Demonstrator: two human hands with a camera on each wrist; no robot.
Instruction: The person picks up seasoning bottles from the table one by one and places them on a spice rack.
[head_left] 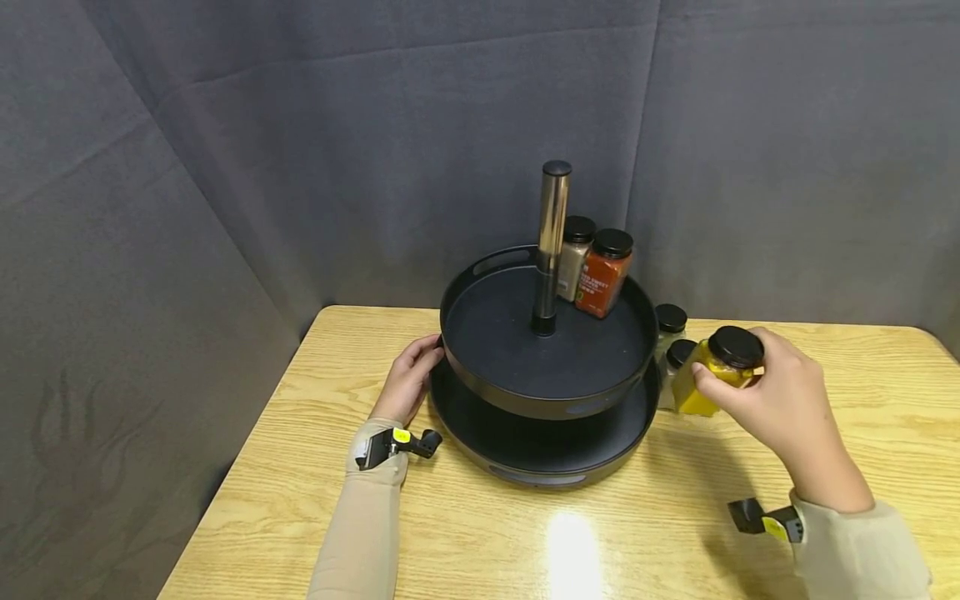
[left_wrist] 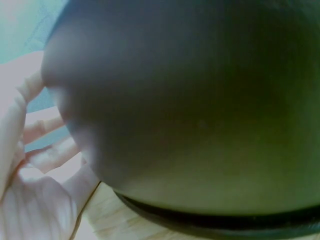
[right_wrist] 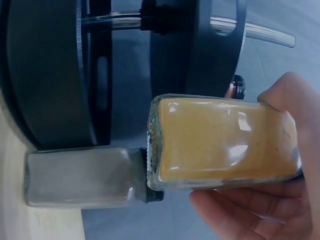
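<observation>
My right hand [head_left: 787, 392] grips a clear jar of yellow powder [head_left: 696, 392] near its black lid, thumb on one side and fingers on the other. The jar is tilted, lifted above the table to the right of a black two-tier round tray stand [head_left: 517, 400]. In the right wrist view the jar [right_wrist: 225, 140] is in front of a standing jar of greyish powder [right_wrist: 80, 177]. My left hand [head_left: 408, 379] touches the left side of the stand's upper tray. In the left wrist view its fingers [left_wrist: 45, 125] reach along the tray's outer wall, tips partly hidden.
On the upper tray, right of the metal post [head_left: 551, 225], stand a red-labelled spice jar [head_left: 602, 279] and a beige one [head_left: 572, 262]. Two black-lidded jars [head_left: 671, 318] stand on the wooden table [head_left: 300, 433], close to the stand's right side. A grey curtain [head_left: 337, 150] hangs behind.
</observation>
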